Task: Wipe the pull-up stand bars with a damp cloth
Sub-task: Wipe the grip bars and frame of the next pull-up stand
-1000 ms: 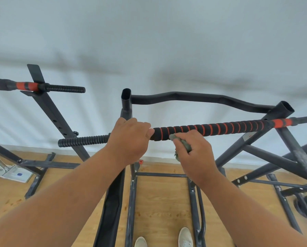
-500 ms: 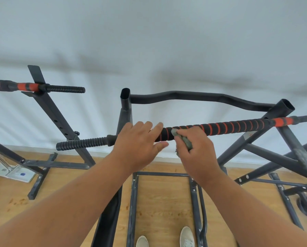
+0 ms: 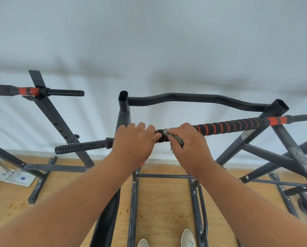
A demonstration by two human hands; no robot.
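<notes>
The pull-up stand's top bar [image 3: 229, 126] runs across the middle, wrapped in black foam with orange stripes. My left hand [image 3: 134, 139] curls over the bar near the left upright post [image 3: 123, 111]. My right hand [image 3: 188, 141] grips a grey-green cloth [image 3: 177, 138] and presses it round the bar, a short way right of the left hand. Only a small fold of the cloth shows between the fingers. A ribbed black end grip [image 3: 81, 146] sticks out to the left.
A curved black rear bar [image 3: 199, 98] joins the two uprights. A second stand [image 3: 47, 107] with an orange-banded bar stands at the left. Frame rails [image 3: 134, 207] lie on the wooden floor below, near my two shoes [image 3: 188, 237]. A white wall is behind.
My left hand, open half a second ago, has curled back over the bar. The right hand with the cloth has shifted slightly right along the bar.
</notes>
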